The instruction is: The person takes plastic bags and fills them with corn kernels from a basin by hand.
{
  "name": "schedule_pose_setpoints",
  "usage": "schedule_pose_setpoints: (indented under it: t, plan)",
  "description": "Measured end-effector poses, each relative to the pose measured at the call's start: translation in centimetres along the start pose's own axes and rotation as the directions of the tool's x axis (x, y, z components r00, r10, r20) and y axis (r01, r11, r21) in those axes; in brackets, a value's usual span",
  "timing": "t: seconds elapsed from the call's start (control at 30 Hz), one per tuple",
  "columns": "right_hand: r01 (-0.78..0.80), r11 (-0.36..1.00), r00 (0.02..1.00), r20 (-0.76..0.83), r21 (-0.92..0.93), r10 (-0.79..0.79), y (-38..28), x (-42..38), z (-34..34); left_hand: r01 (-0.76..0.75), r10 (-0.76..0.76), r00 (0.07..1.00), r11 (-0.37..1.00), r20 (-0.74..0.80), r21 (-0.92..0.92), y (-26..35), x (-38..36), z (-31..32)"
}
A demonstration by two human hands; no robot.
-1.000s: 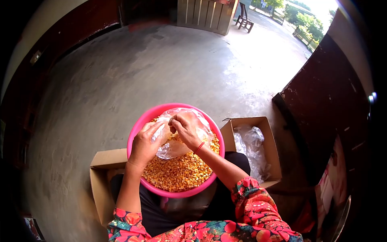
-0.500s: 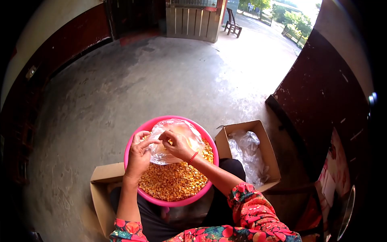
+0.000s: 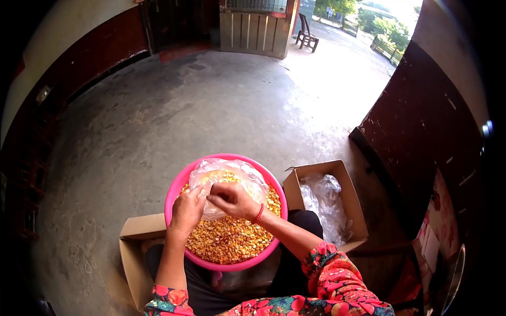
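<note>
A pink basin (image 3: 174,197) full of yellow corn kernels (image 3: 229,239) stands between my knees. Over the kernels lies a clear plastic bag (image 3: 247,176), spread across the basin's far half. My left hand (image 3: 188,209) pinches the bag's near left edge between thumb and fingers. Close beside it, my right hand (image 3: 234,201) is closed with its fingers curled at the bag's edge. The fingertips of the two hands almost meet. Whether the right fingers grip the plastic or a kernel is hidden.
To the right of the basin is an open cardboard box (image 3: 354,203) with crumpled clear plastic bags (image 3: 324,197) inside. Another open cardboard box (image 3: 132,258) sits at my left knee. A wooden chair (image 3: 306,34) stands far off by the doorway, and a dark red wall (image 3: 416,110) runs along the right.
My left hand has closed from spread fingers into a pinch at the bag's edge. The right hand has turned and lowered slightly, and the bag's near edge has gathered upward.
</note>
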State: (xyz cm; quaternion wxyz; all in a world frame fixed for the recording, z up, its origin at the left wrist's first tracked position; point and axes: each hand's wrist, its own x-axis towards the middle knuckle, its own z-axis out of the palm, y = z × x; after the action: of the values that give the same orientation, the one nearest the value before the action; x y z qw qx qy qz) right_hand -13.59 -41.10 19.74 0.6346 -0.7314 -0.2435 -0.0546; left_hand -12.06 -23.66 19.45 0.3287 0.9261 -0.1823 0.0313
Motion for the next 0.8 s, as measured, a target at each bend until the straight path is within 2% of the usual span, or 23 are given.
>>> schedule_pose_setpoints:
  t: [0.07, 0.13, 0.2, 0.23, 0.27, 0.33, 0.37, 0.5, 0.57, 0.6, 0.67, 0.8]
  plan:
    - [0.185, 0.982, 0.949, 0.267, -0.048, -0.166, 0.2, -0.8, 1.3, -0.002, 0.002, 1.000, 1.000, -0.029, 0.003, -0.6, 0.1, 0.1]
    - [0.282, 0.951, 0.830, 0.530, -0.130, -0.173, 0.4, -2.0, 2.7, 0.023, -0.024, 1.000, 1.000, -0.021, -0.016, -0.7, 0.2, 0.1]
    - [0.362, 0.910, 0.784, 0.595, -0.205, -0.178, 1.9, -3.3, 4.6, 0.010, -0.011, 1.000, 1.000, -0.028, -0.017, -0.6, 0.2, 0.0]
    - [0.342, 0.903, 0.747, 0.658, -0.259, -0.094, 2.4, -3.7, 5.2, 0.004, -0.004, 0.999, 1.000, -0.039, -0.007, -0.6, 0.2, 0.0]
    - [0.340, 0.904, 0.749, 0.656, -0.259, -0.094, 2.9, -3.9, 5.6, -0.002, 0.003, 0.999, 1.000, -0.050, 0.004, -0.5, 0.2, -0.1]
    - [0.508, 0.798, 0.813, 0.487, -0.324, -0.319, 3.8, -4.3, 6.3, 0.010, -0.011, 0.999, 1.000, -0.047, -0.011, 0.1, 0.2, -0.4]
    - [0.520, 0.759, 0.813, 0.500, -0.392, -0.298, 5.5, -4.7, 6.7, 0.024, -0.025, 0.999, 0.999, -0.046, -0.027, 0.4, 0.2, -0.5]
    - [0.457, 0.781, 0.854, 0.457, -0.426, -0.250, 5.8, -5.1, 6.6, 0.026, -0.028, 0.999, 0.998, -0.032, -0.053, 0.5, 0.1, -0.7]
    - [0.354, 0.819, 0.835, 0.548, -0.451, -0.059, 5.2, -5.1, 6.2, 0.018, -0.018, 1.000, 0.999, -0.015, -0.043, 0.3, 0.0, -0.7]
    - [0.352, 0.820, 0.835, 0.547, -0.452, -0.057, 5.5, -5.2, 6.2, 0.017, -0.018, 1.000, 0.999, -0.013, -0.044, 0.3, 0.0, -0.7]
    - [0.400, 0.838, 0.825, 0.544, -0.371, -0.153, 6.2, -5.3, 5.9, -0.018, 0.017, 1.000, 0.997, -0.023, -0.071, 0.3, 0.0, -0.6]
    - [0.376, 0.828, 0.830, 0.548, -0.415, -0.102, 5.6, -5.3, 5.1, -0.043, 0.043, 0.999, 0.999, -0.014, -0.006, 0.3, 0.1, -0.5]
